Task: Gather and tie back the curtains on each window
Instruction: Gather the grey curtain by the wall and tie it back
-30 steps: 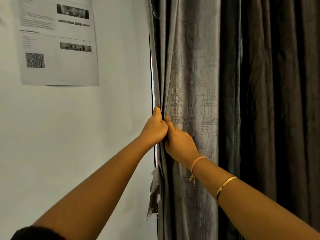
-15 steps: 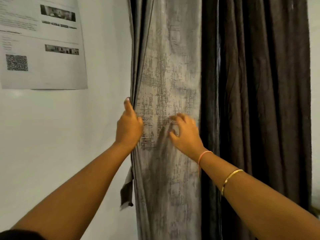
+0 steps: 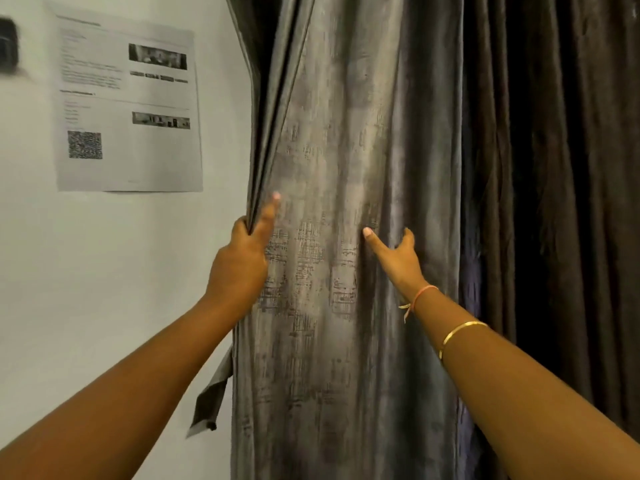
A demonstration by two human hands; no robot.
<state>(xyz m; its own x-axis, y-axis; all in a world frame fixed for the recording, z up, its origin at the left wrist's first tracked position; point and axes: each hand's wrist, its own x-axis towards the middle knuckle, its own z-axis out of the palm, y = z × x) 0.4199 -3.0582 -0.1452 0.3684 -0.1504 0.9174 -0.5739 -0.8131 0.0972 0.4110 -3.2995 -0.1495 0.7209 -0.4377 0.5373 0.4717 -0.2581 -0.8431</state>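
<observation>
1. While your left hand (image 3: 242,261) grips the bunched left edge of the grey curtain (image 3: 341,140), its thumb lies straight up the front of the cloth and its fingers curl round behind the folds.
2. Your right hand (image 3: 398,259) presses into the same curtain further right, thumb and one finger spread apart on the cloth. Its other fingers are hidden in a fold, so I cannot tell whether it has closed on any fabric.
3. On your right wrist sits a pink thread bracelet (image 3: 420,295), and higher up the forearm a gold bangle (image 3: 462,331).
4. Between your two hands the curtain hangs fairly flat, showing a faint cross-hatched pattern. Above your left hand the edge folds run up in tight pleats.
5. Below your left forearm a grey fabric strip (image 3: 212,398) hangs loose just beside the curtain's edge, against the wall (image 3: 104,289).
6. Right of your right hand, darker brown drapery (image 3: 561,174) falls in deep upright folds.
7. Left of the curtain, a printed notice (image 3: 138,161) with a QR code (image 3: 85,144) is fixed to the wall, and a blurred dark object (image 3: 7,43) sits at the frame's left edge.
</observation>
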